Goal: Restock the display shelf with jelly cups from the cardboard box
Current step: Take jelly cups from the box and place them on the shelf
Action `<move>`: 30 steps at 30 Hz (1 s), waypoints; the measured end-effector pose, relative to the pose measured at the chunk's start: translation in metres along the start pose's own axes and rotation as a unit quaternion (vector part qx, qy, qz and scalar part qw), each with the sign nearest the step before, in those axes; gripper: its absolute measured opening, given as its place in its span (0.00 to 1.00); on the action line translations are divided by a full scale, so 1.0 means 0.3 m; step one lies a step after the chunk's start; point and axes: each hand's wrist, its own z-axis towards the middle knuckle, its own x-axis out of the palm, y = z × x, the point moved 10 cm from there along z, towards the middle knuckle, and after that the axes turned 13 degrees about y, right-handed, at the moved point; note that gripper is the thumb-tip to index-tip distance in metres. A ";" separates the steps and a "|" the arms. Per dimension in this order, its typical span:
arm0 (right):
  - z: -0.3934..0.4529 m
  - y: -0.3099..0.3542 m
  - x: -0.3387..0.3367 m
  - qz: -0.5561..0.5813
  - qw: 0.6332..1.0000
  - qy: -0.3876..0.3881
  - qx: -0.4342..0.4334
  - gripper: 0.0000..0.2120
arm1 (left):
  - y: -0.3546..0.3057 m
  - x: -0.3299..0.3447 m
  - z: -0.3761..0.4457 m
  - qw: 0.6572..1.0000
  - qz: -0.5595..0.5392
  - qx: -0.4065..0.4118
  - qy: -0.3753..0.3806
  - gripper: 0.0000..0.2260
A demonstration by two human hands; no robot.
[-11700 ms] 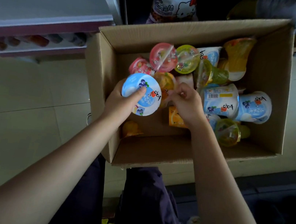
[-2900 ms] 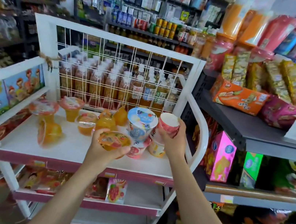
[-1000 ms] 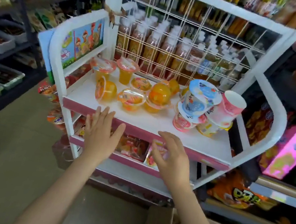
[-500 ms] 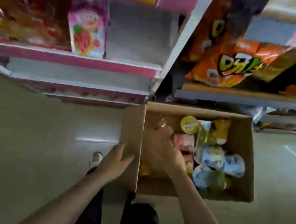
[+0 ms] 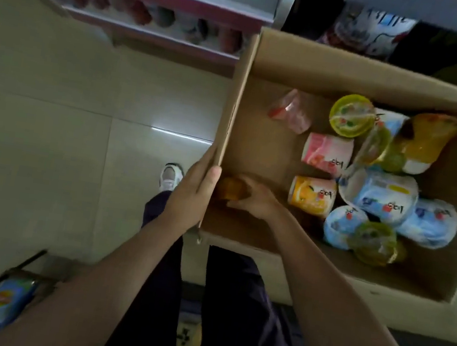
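Note:
The open cardboard box point(image 5: 320, 68) stands on the floor in front of me. My left hand point(image 5: 193, 194) grips its left wall, thumb inside the rim. My right hand point(image 5: 256, 199) is low in the box's near-left corner, fingers curled round a small orange jelly cup point(image 5: 229, 187). Several more jelly cups lie on the right side of the box: a pink one point(image 5: 328, 153), an orange-label one point(image 5: 311, 195), a blue one point(image 5: 384, 194) and a yellow-lidded one point(image 5: 351, 118). The display shelf's lowest pink-edged tiers point(image 5: 159, 32) show at the top left.
Pale floor tiles point(image 5: 64, 133) spread to the left of the box. My white shoe point(image 5: 172, 176) and dark trousers are below it. A blue snack bag point(image 5: 4, 302) on a low rack sits at the bottom left. Dark shelving with packets point(image 5: 369, 34) runs behind the box.
My view has dropped closer over the box. The left hand has taken hold of the box's left wall, and the right hand has moved from the middle of the box down to the near-left corner onto an orange cup.

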 end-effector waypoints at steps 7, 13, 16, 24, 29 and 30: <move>0.086 -0.032 -0.011 0.052 0.998 0.027 -0.005 0.39 | 0.038 0.010 0.014 1.000 -0.014 0.008 -0.001 0.26; -0.123 -0.043 -0.118 0.238 0.969 -0.033 -0.051 0.41 | -0.139 -0.073 -0.091 0.971 0.125 0.027 -0.200 0.17; -0.273 -0.009 -0.168 0.309 0.943 -0.044 -0.112 0.31 | -0.295 0.005 -0.108 0.971 0.138 0.103 -0.163 0.15; -0.559 -0.042 -0.299 0.383 0.895 -0.137 -0.184 0.16 | -0.312 0.332 0.066 0.970 -0.186 -0.054 0.144 0.29; -0.748 -0.180 -0.468 0.191 0.871 -0.428 -0.146 0.10 | -0.363 0.473 0.123 0.954 -0.230 -0.065 0.181 0.14; -0.816 -0.205 -0.501 0.113 0.839 -0.516 -0.133 0.11 | -0.361 0.491 0.131 0.953 -0.237 -0.076 0.174 0.12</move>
